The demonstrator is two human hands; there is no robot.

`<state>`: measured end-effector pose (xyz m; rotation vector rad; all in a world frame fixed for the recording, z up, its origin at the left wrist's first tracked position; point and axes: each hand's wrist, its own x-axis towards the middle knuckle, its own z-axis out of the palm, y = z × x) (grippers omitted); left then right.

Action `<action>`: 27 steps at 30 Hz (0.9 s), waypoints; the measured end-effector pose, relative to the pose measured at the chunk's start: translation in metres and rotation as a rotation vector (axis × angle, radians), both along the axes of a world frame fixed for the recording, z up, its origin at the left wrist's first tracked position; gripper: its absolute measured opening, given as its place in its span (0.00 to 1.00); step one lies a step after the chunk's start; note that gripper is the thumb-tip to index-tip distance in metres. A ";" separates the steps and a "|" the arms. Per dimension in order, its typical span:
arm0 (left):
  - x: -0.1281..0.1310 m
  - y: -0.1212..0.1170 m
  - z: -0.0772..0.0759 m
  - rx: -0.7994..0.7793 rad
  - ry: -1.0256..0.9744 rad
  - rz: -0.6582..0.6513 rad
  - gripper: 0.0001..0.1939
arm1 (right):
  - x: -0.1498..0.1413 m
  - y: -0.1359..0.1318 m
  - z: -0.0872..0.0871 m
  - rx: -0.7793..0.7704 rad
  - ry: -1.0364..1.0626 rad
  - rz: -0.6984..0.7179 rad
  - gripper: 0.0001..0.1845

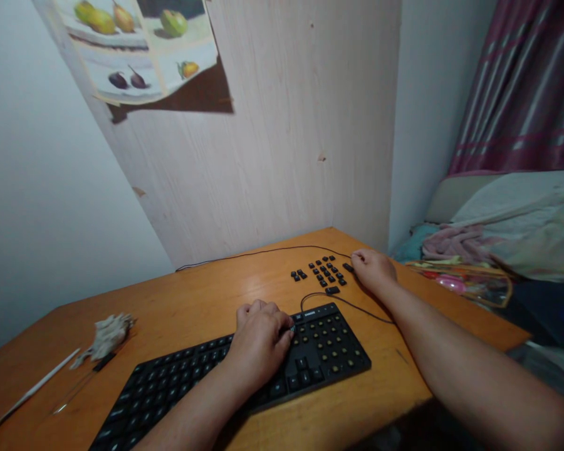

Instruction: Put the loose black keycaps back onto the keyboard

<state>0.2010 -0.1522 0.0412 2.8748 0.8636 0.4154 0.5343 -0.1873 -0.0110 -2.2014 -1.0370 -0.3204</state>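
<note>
A black keyboard (305, 391) lies slantwise near the desk's front edge. Its number-pad area at the right end is bare of keycaps, showing rows of yellowish switch points. My left hand (263, 335) rests over the keyboard with its fingers curled, thumb and index pressed together near the upper right keys; whatever they hold is hidden. Farther back, my right hand (371, 270) is closed on the desktop beside a long black keycap (348, 267). Its fingertips are partly out of sight. Several loose black keycaps (326, 271) lie in rough rows to its left.
The wooden desk (244, 285) meets the wall at the back. A thin cable (263, 250) runs along it and loops behind the keyboard. On the left lie a crumpled greyish cloth (109, 335), a black-handled tool (104, 362) and a white stick (37, 387). Bedding (512, 219) is at right.
</note>
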 end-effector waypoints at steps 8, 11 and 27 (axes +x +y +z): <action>0.002 -0.005 0.005 0.068 0.051 -0.022 0.08 | 0.001 0.001 0.000 -0.004 0.023 0.002 0.18; 0.003 -0.008 0.007 0.106 0.080 -0.037 0.10 | 0.002 0.001 0.000 -0.007 0.029 0.009 0.17; 0.004 -0.016 0.014 0.238 0.174 -0.122 0.13 | 0.002 0.001 -0.002 0.007 0.045 0.016 0.17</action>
